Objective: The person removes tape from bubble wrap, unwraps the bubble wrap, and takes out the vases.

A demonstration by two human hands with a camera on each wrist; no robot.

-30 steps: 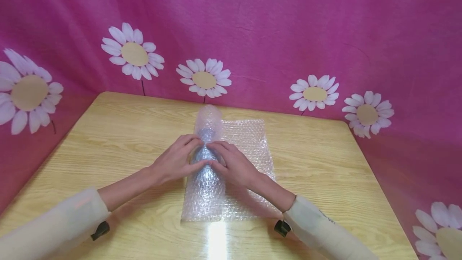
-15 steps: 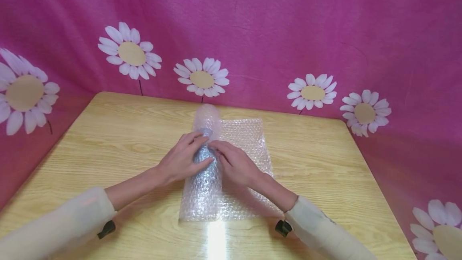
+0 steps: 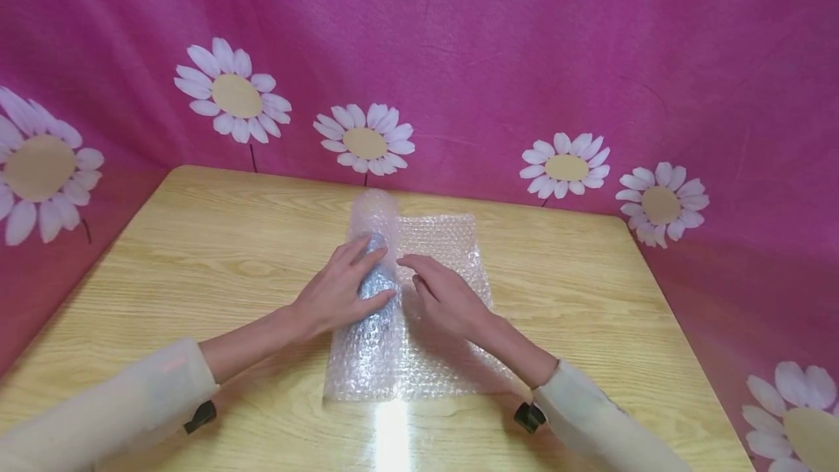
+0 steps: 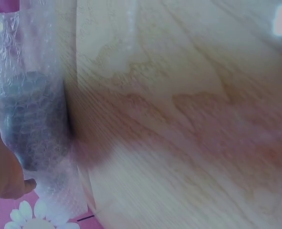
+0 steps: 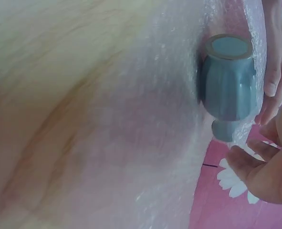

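Note:
A blue-grey vase lies on its side under a fold of bubble wrap. In the right wrist view its round base and narrow neck show at the wrap's open side. My left hand rests on the fold over the vase, thumb and fingers spread across it. Through the plastic, the left wrist view gives only the vase's dark shape. To the right of the fold, my right hand hovers over the flat part of the wrap, fingers loosely bent and holding nothing. The right wrist view puts those fingers near the vase's neck.
A wooden table bears everything. Behind and at both sides hangs a pink cloth with large white daisies. The flat sheet stretches right of the fold, and a light glare marks the table's front.
My right hand has moved off the fold to the right, parting from the left hand. My left hand has shifted slightly right and stays on the wrapped vase.

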